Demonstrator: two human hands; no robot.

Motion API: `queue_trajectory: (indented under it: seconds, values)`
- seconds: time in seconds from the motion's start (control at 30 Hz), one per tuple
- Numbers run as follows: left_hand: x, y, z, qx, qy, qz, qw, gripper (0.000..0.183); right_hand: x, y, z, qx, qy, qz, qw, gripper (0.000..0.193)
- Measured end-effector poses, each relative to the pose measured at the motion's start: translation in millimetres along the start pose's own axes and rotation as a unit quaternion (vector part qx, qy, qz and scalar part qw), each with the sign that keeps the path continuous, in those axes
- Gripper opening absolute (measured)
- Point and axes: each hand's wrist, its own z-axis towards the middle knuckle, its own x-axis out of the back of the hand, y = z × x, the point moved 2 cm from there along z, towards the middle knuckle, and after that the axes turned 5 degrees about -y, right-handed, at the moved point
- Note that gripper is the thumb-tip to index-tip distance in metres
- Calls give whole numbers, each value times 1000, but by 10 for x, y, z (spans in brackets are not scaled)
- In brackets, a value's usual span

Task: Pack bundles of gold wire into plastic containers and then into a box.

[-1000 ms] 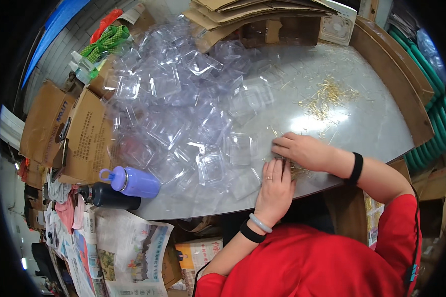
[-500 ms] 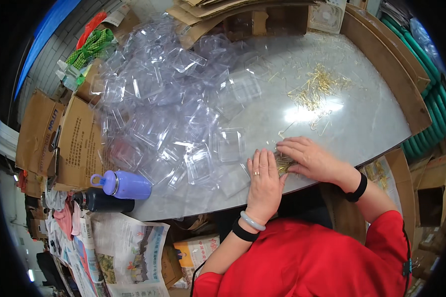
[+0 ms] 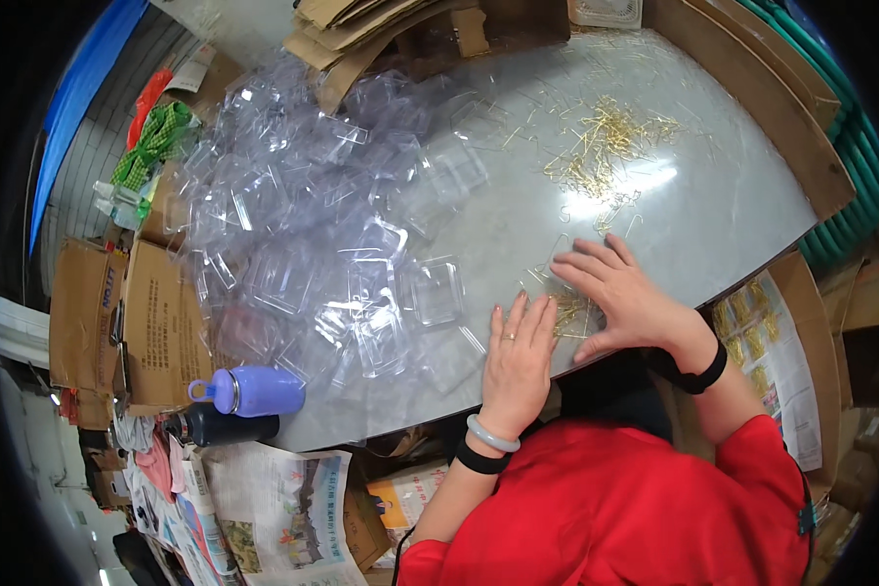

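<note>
Between my two hands, near the table's front edge, lies a small bunch of gold wire hooks (image 3: 570,314). On its left side my left hand (image 3: 520,363) rests with its fingers stretched out, a ring on one of them. To its right, my right hand (image 3: 627,301) is open, fingers spread and thumb out, arching beside the hooks. Whether either palm touches the wires is hard to see. Farther back on the table sits a larger loose heap of gold wire hooks (image 3: 606,146), with a few strays trailing toward my hands.
Clear plastic boxes (image 3: 283,264) cover the left of the grey table (image 3: 518,210). A purple bottle (image 3: 264,391) and a black bottle (image 3: 227,426) lie at the front left. Cardboard strips (image 3: 752,98) border the right edge; an open carton (image 3: 786,361) at lower right holds gold bundles on paper.
My hands have moved apart; the right fingers have spread and shifted rightward, uncovering more of the small bunch. The whole view has shifted slightly.
</note>
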Motion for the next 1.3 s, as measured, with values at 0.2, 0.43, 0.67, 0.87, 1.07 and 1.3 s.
queue_trajectory:
  seconds: [0.2, 0.43, 0.67, 0.87, 1.07, 1.3]
  values:
    - [21, -26, -20, -13, 2, -48, 999, 45, -108, 145, -120, 26, 18, 94, 995, 65]
    - [61, -19, 30, -20, 1, -72, 997, 47, -230, -22, 57, -77, 150, -1, 986, 66]
    - [48, -49, -18, 13, 22, -157, 987, 60, -115, -21, 106, 18, 26, 69, 997, 71]
    - [-3, -73, -1, 28, -1, -30, 999, 65, -87, 62, -33, 68, -21, 156, 985, 69]
    - [32, 30, 67, 46, -75, 13, 996, 63, -199, -41, -429, -62, 130, 121, 982, 62]
    - [-17, 74, 136, 16, -71, 1, 997, 59, -252, 120, -295, -38, 124, 94, 987, 57]
